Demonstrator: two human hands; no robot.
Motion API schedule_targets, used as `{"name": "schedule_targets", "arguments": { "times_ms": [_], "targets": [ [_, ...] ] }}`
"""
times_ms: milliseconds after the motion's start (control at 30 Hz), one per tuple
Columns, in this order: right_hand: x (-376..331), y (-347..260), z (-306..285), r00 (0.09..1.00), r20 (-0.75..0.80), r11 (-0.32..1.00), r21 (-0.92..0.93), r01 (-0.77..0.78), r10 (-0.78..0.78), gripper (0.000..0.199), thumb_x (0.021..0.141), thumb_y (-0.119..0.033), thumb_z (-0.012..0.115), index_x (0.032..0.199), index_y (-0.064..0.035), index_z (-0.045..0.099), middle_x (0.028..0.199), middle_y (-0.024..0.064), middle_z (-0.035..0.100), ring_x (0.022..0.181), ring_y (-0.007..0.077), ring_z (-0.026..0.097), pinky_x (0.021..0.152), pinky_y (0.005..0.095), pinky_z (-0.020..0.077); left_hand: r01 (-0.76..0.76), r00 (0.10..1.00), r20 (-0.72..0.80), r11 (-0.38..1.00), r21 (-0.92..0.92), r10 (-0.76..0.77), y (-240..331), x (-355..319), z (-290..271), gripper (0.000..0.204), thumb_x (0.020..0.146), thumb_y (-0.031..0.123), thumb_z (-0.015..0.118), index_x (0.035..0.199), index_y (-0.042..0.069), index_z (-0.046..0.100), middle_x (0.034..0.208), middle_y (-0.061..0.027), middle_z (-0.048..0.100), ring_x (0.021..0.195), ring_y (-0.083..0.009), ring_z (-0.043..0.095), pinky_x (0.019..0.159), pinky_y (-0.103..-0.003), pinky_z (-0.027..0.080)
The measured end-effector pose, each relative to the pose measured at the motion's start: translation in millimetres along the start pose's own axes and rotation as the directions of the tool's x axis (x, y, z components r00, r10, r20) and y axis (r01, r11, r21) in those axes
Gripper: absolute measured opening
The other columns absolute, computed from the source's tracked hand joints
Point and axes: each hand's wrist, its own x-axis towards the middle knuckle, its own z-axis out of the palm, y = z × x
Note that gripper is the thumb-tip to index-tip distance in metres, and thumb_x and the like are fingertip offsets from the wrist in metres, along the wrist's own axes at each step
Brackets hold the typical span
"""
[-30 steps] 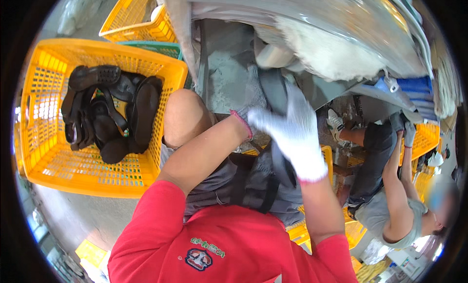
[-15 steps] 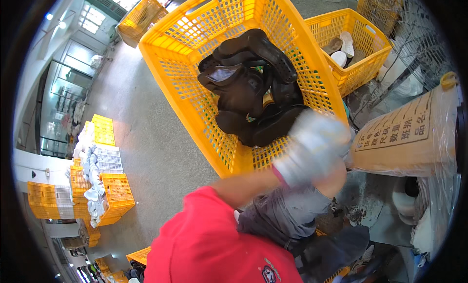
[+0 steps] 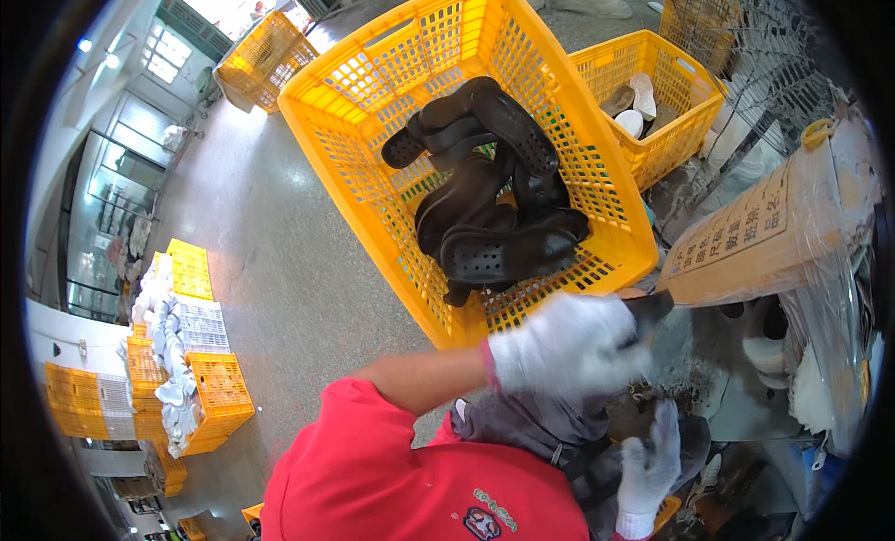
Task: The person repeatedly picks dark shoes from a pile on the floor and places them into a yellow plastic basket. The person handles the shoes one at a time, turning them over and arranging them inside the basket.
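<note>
My left hand [image 3: 569,345], in a white glove smeared by motion, reaches across past the near end of the big yellow crate [image 3: 587,275]. A dark, clog-like piece [image 3: 651,308] sticks out beyond its fingers; most of it is hidden by the glove. Several black clogs [image 3: 503,252] lie heaped in the crate, some showing holes in their uppers. Lower right, close to my dark-trousered legs, my right hand [image 3: 648,466] in another white glove has its fingers spread and holds nothing.
A cardboard box [image 3: 736,233] wrapped in clear plastic stands right of the crate. Behind it are a smaller yellow crate [image 3: 643,150] with pale and brown pieces and wire racks [image 3: 774,56]. Stacked yellow crates [image 3: 219,387] with white pieces stand along the left.
My left hand has drawn back from the crate's near end toward me. The clogs lie differently, with a holed one now on top at the near side. My right hand now shows plainly.
</note>
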Motion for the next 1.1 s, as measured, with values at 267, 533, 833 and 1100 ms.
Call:
{"name": "schedule_targets", "arguments": {
  "times_ms": [267,533,833,1100],
  "targets": [
    [-41,-20,-60,0.755,-0.289,0.643,0.734,-0.219,0.588,0.056,0.110,-0.036,0.062,0.149,0.0041,0.056,0.144,0.0232,0.064,0.130,0.0358,0.066,0.112,0.0486,0.0549,-0.659,0.674,-0.053,0.568,-0.493,0.737,90,-19,126,0.038,0.080,0.030,0.080,0.108,0.008,0.070,0.128,-0.0196,0.063,0.123,-0.0380,0.061,0.102,-0.047,0.051],
    [-78,-27,-40,0.610,-0.725,0.891,0.448,0.068,0.318,0.050,0.100,-0.012,0.076,0.141,0.0133,0.062,0.132,0.0233,0.071,0.122,0.0367,0.070,0.099,0.0535,0.0657,0.615,0.755,0.655,-0.323,-0.720,-0.024,113,45,285,0.047,0.101,0.017,0.079,0.142,0.001,0.063,0.120,-0.0114,0.075,0.104,-0.0186,0.072,0.103,-0.036,0.057],
    [83,85,-159,0.721,-0.690,0.987,-0.067,-0.149,0.062,0.055,0.108,-0.023,0.062,0.149,0.0136,0.056,0.152,0.0239,0.061,0.132,0.0333,0.064,0.116,0.0443,0.0497,0.104,0.921,0.371,0.843,-0.527,0.119,40,169,311,0.060,0.099,0.046,0.075,0.144,0.008,0.067,0.142,-0.0146,0.072,0.129,-0.0288,0.066,0.112,-0.041,0.051],
    [67,29,-130,0.915,-0.383,0.979,-0.097,-0.178,0.128,0.046,0.101,-0.022,0.069,0.138,0.0051,0.064,0.141,0.0204,0.068,0.127,0.0288,0.064,0.107,0.0421,0.0488,0.690,0.708,0.697,-0.105,-0.717,-0.112,72,113,291,0.057,0.101,0.035,0.083,0.144,0.003,0.066,0.130,-0.0072,0.074,0.114,-0.0188,0.070,0.103,-0.035,0.056]
  ]
}}
